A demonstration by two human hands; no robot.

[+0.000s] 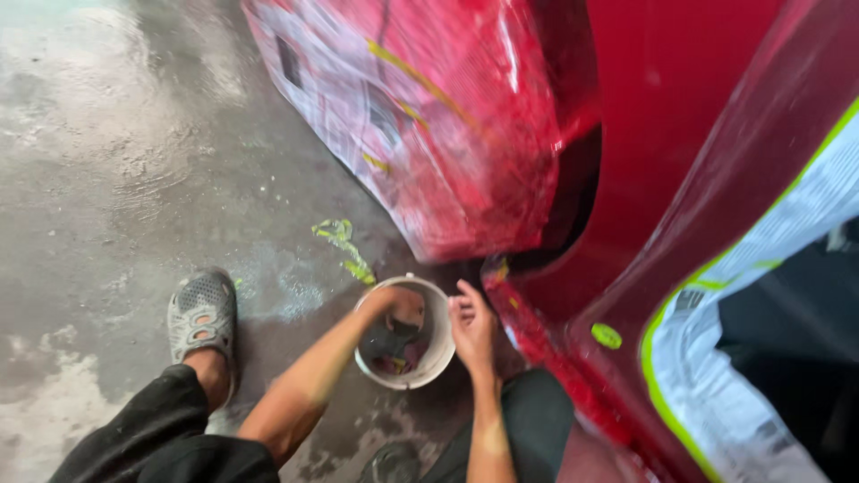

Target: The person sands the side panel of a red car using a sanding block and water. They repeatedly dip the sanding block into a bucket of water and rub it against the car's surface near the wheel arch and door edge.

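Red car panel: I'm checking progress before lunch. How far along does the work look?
Done: the wheel and the window edge are covered with paper held by yellow-green tape, and the red panel looks glossy. In hand: the left hand reaches into a small white bucket on the wet floor; the right hand rests at its rim. Left: the paper and tape are still on.

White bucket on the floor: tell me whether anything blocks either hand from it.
Nothing visible does. The left hand already reaches down inside the white bucket, above a dark cloth, and the right hand rests against its rim. The red car panel stands clear behind.
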